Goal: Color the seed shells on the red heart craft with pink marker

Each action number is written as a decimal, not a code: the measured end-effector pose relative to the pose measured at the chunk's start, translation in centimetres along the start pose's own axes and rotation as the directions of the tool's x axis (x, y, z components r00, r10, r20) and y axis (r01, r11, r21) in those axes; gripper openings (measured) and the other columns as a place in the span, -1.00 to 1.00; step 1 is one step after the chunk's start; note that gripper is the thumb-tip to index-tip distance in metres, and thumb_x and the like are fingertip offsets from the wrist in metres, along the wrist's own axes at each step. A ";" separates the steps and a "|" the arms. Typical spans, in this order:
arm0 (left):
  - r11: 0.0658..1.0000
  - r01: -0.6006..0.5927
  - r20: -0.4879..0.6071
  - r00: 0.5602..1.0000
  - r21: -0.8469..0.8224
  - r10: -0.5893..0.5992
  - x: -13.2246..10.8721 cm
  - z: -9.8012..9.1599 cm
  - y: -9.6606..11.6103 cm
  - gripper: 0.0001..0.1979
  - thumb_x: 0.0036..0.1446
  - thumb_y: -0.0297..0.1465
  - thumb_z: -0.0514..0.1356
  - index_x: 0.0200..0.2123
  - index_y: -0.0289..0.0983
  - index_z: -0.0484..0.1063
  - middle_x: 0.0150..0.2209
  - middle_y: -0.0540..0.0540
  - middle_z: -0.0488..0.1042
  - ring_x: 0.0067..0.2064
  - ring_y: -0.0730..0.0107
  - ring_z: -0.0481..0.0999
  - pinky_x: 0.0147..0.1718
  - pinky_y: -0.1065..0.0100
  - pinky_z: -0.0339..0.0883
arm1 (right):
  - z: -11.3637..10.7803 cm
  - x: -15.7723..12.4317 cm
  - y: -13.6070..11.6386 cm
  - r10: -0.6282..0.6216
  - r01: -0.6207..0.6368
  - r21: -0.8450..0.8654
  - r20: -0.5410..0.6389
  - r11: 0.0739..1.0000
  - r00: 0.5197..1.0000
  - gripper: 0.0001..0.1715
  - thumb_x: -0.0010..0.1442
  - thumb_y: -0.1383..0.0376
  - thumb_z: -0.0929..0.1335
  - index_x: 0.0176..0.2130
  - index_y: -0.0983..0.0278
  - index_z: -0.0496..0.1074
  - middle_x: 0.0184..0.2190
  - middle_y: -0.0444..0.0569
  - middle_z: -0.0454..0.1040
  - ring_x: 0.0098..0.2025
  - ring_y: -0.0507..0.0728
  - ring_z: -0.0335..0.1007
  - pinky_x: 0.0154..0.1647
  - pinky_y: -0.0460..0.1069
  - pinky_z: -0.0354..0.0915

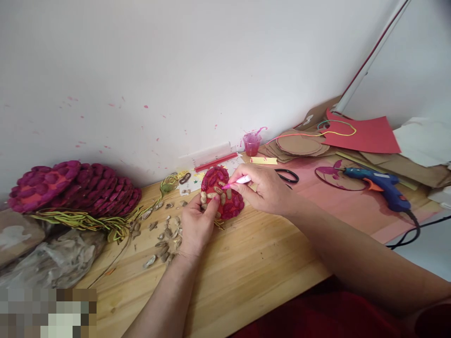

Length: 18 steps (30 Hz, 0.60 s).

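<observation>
Counts: one white marker pen with a pink tip (244,179); one round red disc with a border of magenta-painted lumps (225,209); at least five tan, unpainted peanut shells (229,194) on the disc's middle. Far left on the desk (246,265): one leaning row of similar magenta discs (95,188), overlapping, exact number not readable. Loose brown shell pieces (162,249) lie left of the disc, well over a dozen. Beyond the disc: one clear cup of pink paint (252,145). Right side: one blue glue gun with an orange trigger (382,183) and one red paper sheet (369,136).

Orientation: pen tip points left and slightly near, at the shells; its long axis runs roughly left-right. Disc is tilted, face toward the near side.

Hands: left hand (197,219) is clamped on the disc's near-left edge, thumb on top. Right hand (265,188) has its fingertips pinched together on the pen.
</observation>
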<state>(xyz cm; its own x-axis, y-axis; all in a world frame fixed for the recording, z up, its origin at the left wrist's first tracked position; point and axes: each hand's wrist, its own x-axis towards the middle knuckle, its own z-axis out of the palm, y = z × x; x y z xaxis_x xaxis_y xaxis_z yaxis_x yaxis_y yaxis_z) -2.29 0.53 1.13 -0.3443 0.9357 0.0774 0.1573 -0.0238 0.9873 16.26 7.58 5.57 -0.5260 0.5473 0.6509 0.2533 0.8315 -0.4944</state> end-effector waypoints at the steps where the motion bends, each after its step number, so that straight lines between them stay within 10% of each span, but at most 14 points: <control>1: 1.000 0.002 0.000 1.000 0.001 -0.002 0.0 0.0 0.0 -0.71 0.08 -0.16 0.34 -0.36 -0.30 0.53 -0.54 0.03 0.44 -0.54 0.50 0.28 -0.56 0.47 0.17 | 0.0 0.0 0.0 0.000 0.000 0.003 0.000 1.000 1.000 -0.94 0.31 0.34 0.36 -0.25 0.29 0.44 -0.38 -0.11 0.53 -0.38 0.02 0.37 -0.32 -0.07 0.18; 18: 1.000 0.002 -0.003 1.000 0.026 -0.002 -0.2 0.1 0.8 -0.71 0.06 -0.17 0.33 -0.36 -0.31 0.57 -0.54 0.02 0.46 -0.55 0.51 0.26 -0.54 0.47 0.18 | 0.3 0.0 0.2 0.012 -0.011 0.031 -0.042 0.999 0.999 -0.93 0.31 0.34 0.35 -0.26 0.28 0.43 -0.38 -0.10 0.54 -0.38 0.02 0.38 -0.31 -0.07 0.20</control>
<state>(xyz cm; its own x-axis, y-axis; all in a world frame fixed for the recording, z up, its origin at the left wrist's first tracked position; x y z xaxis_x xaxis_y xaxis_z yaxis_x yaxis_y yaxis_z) -2.02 0.37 1.93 -0.3479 0.9345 0.0756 0.1802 -0.0125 0.9836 16.04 7.69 5.31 -0.4881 0.5612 0.6685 0.2339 0.8220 -0.5193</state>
